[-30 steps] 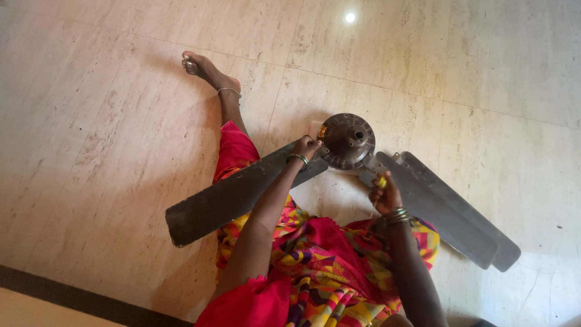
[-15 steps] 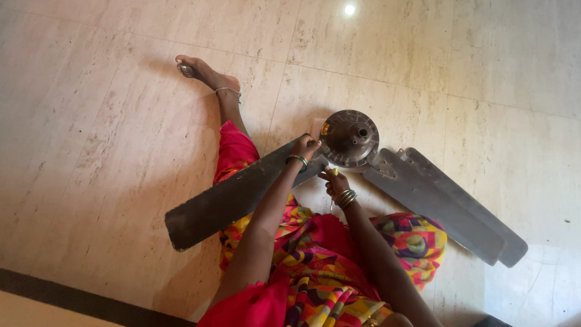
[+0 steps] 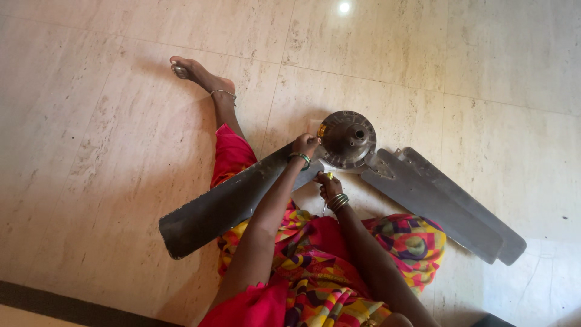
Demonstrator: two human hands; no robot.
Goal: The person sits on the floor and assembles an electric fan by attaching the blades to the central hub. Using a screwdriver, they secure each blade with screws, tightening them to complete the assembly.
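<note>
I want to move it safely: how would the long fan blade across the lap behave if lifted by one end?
The fan blade looks thin, flat and long, so probably stiff but awkward, dipping at its free end. Its dusty surface may be slippery. The left hand sits at its hub end.

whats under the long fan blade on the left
The long fan blade lies across the person's leg in pink cloth and the patterned fabric, over pale floor tiles. Anything else beneath it is covered.

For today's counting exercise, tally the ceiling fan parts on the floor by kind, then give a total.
Fan blades: 3 – one under the left hand, two stacked at right
Motor hub: 1
Total: 4
</note>
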